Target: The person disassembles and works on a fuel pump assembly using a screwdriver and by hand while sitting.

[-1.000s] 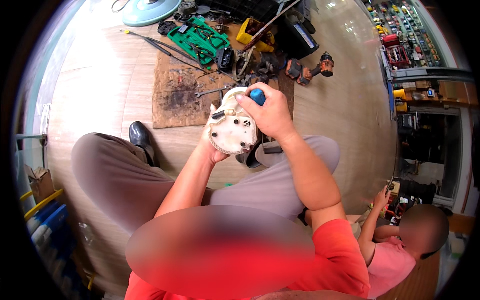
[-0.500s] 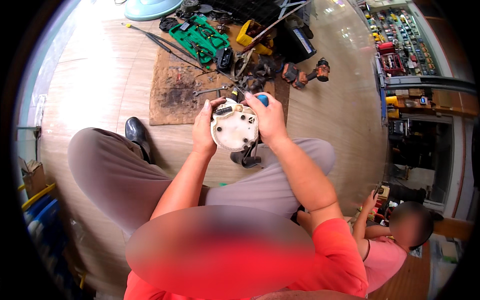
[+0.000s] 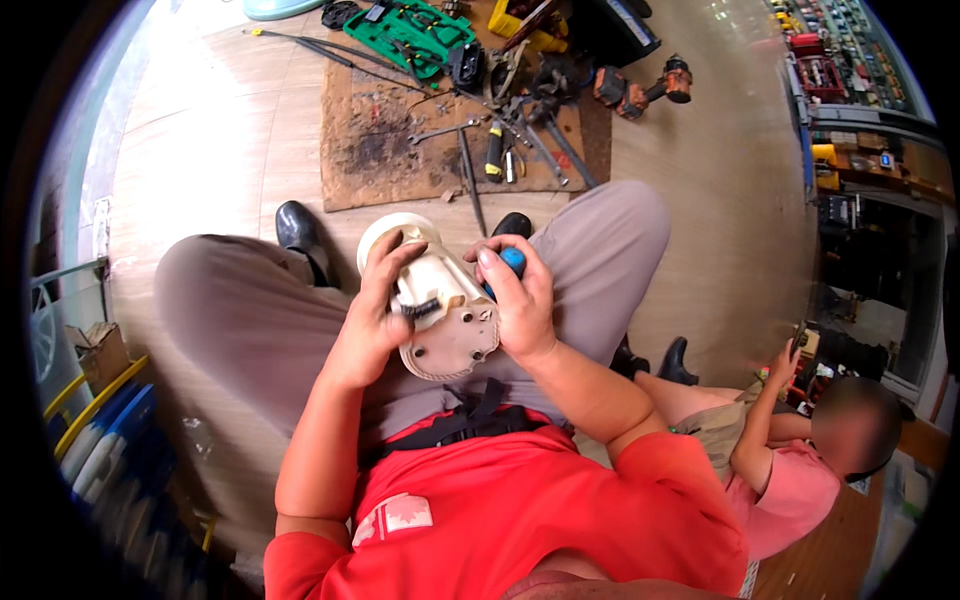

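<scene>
Between my hands, above my lap, is a cream-white plastic housing (image 3: 455, 345), tilted, with a round rim at its far end. Its near face is flat, with dark holes and a ribbed edge, and a dark ribbed piece sits on its side. My left hand (image 3: 375, 310) is wrapped round the housing's left side, fingers over the top. My right hand (image 3: 525, 300) is closed round a blue-handled tool (image 3: 513, 262), whose working end is hidden. That hand's heel rests against the right side of the housing.
Ahead on a stained cardboard sheet (image 3: 365, 165) lie a yellow-and-black handled tool (image 3: 494, 150), a wrench (image 3: 445, 131), long bars and a green tool case (image 3: 410, 38). An orange cordless tool (image 3: 677, 80) is on the floor at right. Another person (image 3: 790, 470) sits at lower right.
The housing has come nearer my body and tipped, so its long side and far rim now show. Both hands moved with it. The view has shifted, showing more of my shirt.
</scene>
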Demonstrator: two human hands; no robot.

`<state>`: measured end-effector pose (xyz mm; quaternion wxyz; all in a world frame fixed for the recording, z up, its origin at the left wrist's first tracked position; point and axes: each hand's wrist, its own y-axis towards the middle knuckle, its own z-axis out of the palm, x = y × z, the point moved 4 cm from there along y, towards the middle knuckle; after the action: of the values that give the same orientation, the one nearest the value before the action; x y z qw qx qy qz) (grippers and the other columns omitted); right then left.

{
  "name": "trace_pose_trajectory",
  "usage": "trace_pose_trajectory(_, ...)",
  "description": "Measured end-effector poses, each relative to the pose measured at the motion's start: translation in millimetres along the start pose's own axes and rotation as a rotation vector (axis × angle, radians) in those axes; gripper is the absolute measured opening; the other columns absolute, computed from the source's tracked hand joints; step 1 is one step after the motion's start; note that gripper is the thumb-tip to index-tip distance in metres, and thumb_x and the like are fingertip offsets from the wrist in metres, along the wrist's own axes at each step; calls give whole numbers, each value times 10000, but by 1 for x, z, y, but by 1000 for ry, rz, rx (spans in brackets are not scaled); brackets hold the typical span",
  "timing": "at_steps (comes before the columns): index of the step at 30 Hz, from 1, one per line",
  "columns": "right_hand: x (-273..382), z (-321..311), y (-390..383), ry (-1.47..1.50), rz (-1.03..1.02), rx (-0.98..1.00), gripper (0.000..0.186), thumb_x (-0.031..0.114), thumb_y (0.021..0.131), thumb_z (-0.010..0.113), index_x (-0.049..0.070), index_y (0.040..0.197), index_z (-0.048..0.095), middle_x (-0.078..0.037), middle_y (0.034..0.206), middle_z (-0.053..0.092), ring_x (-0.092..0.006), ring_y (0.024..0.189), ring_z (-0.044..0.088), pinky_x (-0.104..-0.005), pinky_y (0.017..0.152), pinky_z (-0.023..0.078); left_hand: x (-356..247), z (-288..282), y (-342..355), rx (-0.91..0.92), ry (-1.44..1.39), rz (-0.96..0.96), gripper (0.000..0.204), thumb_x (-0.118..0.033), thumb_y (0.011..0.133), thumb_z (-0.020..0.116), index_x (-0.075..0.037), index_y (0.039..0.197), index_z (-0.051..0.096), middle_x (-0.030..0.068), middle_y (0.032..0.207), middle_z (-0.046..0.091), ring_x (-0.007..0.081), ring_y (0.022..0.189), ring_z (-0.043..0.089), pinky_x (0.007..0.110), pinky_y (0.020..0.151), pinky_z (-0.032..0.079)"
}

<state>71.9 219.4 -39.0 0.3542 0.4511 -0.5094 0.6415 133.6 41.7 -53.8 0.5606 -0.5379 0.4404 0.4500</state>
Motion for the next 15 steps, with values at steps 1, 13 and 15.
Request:
trace_pose_trajectory(1,4,4,1,-58,-13,29,175,144,957,607,-7,1036,567,-48,916,628,-60,773,507,-224,697,432,-3,-2,-9,37,40,-67,1242,-921,606,569,-41,1468,410,263,1579,204,380,1482,221,456,1186,202)
trace_pose_trajectory(13,25,22,21,108,-80,44,190,179,965,656,27,1035,565,-14,833,582,-66,697,504,-221,620,428,-1,3,-18,-142,-65,49,845,-500,728,707,-1,1380,505,264,1534,311,360,1447,306,437,1166,249)
trace_pose_trajectory(15,41,20,27,162,-191,7,176,187,960,677,50,1009,578,58,759,521,-28,646,443,-189,562,364,1,4,-14,-140,-72,27,824,-488,742,697,-7,1383,507,258,1530,326,345,1445,313,414,1166,247)
